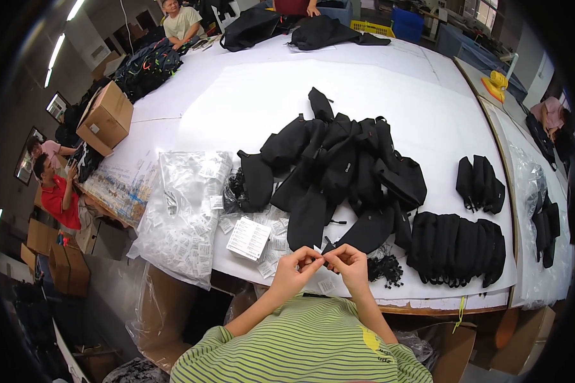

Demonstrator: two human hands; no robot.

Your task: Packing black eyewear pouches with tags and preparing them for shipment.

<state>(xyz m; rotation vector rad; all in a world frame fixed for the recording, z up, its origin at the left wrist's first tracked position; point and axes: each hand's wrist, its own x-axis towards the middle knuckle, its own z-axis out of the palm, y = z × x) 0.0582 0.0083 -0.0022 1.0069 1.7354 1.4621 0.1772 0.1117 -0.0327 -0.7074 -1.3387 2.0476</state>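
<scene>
Both hands meet just before the bag pile [338,172], at the near edge of the worktop [236,89]. The left hand [295,268] and right hand [350,262] pinch a small black piece [324,256] between their fingers, perhaps a zipper pull; it is too small to be sure. It could slip and fall among the paper tags [271,246], because the hold is only by fingertips. Left of the pile lies a plastic sack [185,210]; right of it, stacked bags [457,246]. A bundle of cords [384,268] crowds the right hand.
</scene>
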